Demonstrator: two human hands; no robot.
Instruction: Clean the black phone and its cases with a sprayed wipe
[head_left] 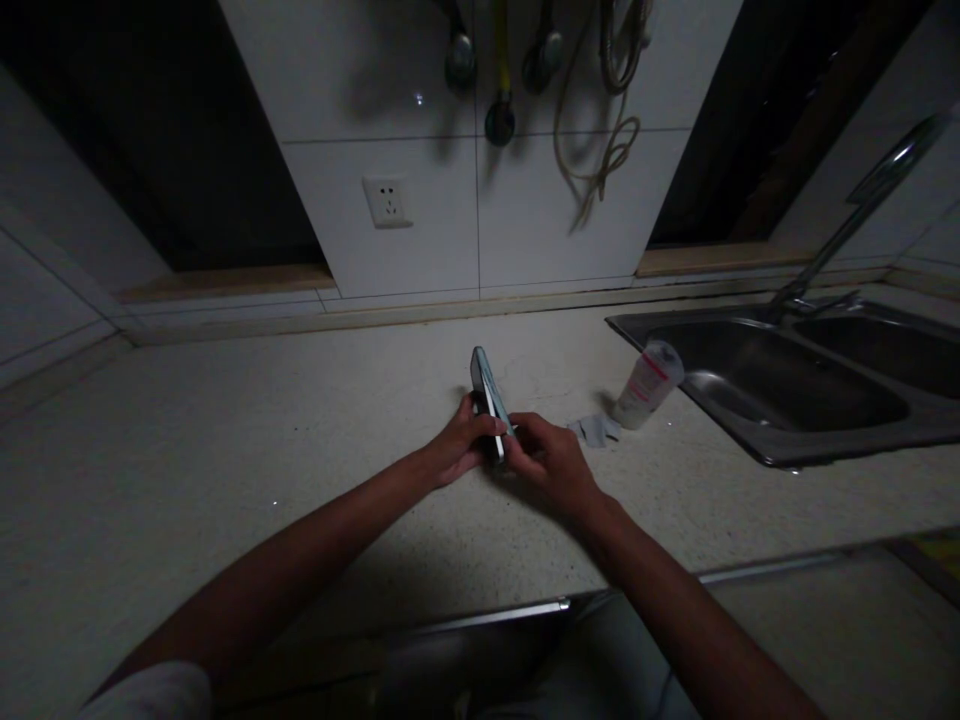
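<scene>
A slim phone stands tilted on edge above the counter, between my two hands. Along its right side runs a thin pale-green cover, which looks partly parted from the phone with a narrow gap. My left hand grips the phone from the left, its thumb across the lower edge. From the right, my right hand pinches the lower end of the cover. The fingertips of both hands almost meet there. Dim light hides the finer detail of the phone's faces.
Right of my hands lie a small crumpled grey-white piece and a clear plastic cup with red print. Farther right is a double steel sink with a tall faucet. A socket and hanging hoses are on the tiled wall.
</scene>
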